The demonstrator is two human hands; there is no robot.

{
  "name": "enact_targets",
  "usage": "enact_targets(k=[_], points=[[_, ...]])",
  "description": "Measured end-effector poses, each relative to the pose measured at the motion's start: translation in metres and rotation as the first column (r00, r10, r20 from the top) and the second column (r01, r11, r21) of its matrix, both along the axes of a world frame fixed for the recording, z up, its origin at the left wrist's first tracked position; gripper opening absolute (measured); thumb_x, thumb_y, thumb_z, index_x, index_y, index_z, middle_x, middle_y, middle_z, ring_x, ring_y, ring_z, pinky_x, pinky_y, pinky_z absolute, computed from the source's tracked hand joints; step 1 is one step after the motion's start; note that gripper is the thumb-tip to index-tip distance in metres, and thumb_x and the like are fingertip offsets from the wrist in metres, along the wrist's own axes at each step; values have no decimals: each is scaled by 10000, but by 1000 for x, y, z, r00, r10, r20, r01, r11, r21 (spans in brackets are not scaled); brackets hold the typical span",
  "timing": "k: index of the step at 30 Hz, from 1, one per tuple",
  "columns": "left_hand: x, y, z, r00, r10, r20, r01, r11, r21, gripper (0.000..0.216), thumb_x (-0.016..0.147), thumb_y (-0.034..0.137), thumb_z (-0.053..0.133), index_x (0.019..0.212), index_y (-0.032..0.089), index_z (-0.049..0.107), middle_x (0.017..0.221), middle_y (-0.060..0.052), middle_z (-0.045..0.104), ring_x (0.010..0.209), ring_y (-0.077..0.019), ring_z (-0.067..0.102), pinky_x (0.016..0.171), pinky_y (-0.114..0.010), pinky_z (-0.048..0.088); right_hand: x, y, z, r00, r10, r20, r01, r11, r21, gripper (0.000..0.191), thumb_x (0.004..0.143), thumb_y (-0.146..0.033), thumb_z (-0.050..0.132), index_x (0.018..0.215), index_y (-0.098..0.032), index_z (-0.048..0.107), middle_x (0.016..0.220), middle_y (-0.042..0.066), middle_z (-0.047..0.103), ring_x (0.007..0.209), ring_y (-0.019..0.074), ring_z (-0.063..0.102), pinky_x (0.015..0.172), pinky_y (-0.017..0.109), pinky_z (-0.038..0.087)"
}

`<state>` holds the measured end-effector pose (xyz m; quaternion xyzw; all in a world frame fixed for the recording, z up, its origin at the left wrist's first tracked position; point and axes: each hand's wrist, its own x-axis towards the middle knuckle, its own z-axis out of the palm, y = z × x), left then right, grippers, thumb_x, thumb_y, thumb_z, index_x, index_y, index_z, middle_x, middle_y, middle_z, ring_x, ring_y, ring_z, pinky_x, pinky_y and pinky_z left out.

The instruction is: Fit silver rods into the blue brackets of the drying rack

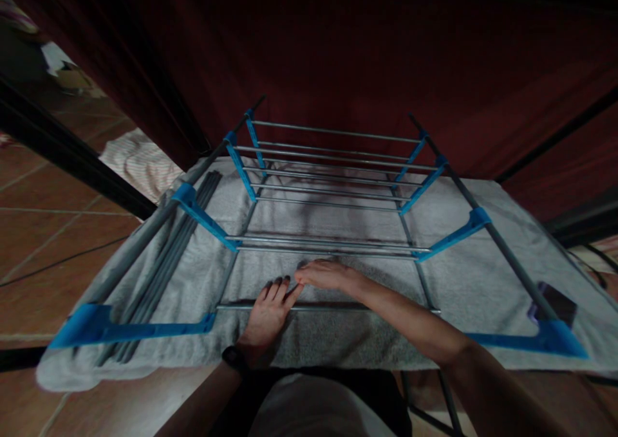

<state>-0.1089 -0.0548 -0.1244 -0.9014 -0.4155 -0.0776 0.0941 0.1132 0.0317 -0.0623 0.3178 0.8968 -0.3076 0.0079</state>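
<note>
A shoe-rack-like frame of grey metal tubes and blue plastic brackets lies on a grey cloth. My left hand, wearing a dark wristband, lies across the front crossbar with its fingers stretched forward and its thumb out to the right. Touching that thumb is my right hand, whose fingers are closed just above the cloth; whatever they hold is hidden. The front left blue bracket and front right blue bracket stand at either side of my arms.
Several loose grey tubes lie along the cloth's left side. A dark phone-like object rests at the right, beside a side tube. Behind the frame hangs a dark red curtain. Tiled floor shows at the left, with a cable.
</note>
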Motion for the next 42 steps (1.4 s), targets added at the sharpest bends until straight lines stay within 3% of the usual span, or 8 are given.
enact_targets(k=[5,17,20,24,28,31,36,42], points=[[0,-1,-1,1000,11,2,-11,1000,-17,623,936,53,482,1502,300,565,1365,-143,681,1213,-303,625,1014,-455,468,-6,2,-5,998,21,57,-24,999,47,180,945,-123,595,809,-220,661,773,-17,664,703,144,584,692,264,437],[1,0,-1,1000,15,-6,-14,1000,27,580,922,51,506,1446,272,621,1342,-142,692,1196,-303,629,1006,-449,465,-13,-15,-8,982,6,191,-53,969,241,174,1037,-218,499,1111,-187,653,1064,94,754,905,204,716,784,298,505],[1,-1,3,1000,16,10,-17,1000,23,624,915,39,503,1488,274,580,1348,-135,690,1202,-294,628,1014,-439,462,-12,-15,-7,976,-96,194,46,968,245,188,1022,-202,484,1117,-180,645,1113,122,746,926,226,720,792,314,509],[1,-3,2,999,31,37,-31,1000,2,683,918,40,499,1562,264,486,1367,-125,681,1228,-285,619,1045,-437,450,6,-17,-2,908,-416,39,402,895,194,175,1000,-197,473,1087,-202,625,1055,100,745,895,219,705,812,321,491],[0,-4,-3,996,59,71,-58,998,-14,651,924,39,477,1542,239,510,1357,-121,692,1263,-278,609,1079,-440,442,34,-47,-3,692,-644,-325,598,764,-240,110,994,-301,492,956,-234,570,852,3,691,789,168,652,781,294,485],[-1,-4,-5,993,80,90,-77,996,-41,634,917,28,458,1512,228,545,1365,-128,692,1253,-283,624,1063,-449,463,52,-91,-11,478,-768,-427,457,632,-625,298,978,-505,533,857,-232,542,774,-10,661,745,163,643,756,304,509],[-3,0,-2,983,108,151,-96,992,-87,589,892,33,470,1434,207,624,1344,-148,702,1210,-306,652,1030,-476,493,76,-163,-34,344,-885,-314,312,423,-851,401,808,-594,760,859,-220,626,771,-1,693,745,170,664,745,315,529],[-11,7,-2,975,57,214,-35,994,-104,475,900,86,487,1306,186,713,1277,-134,737,1143,-294,686,1000,-434,519,104,-173,-55,-416,-877,-240,469,19,-883,437,672,-505,861,952,-225,678,887,25,741,798,197,707,726,327,583]])
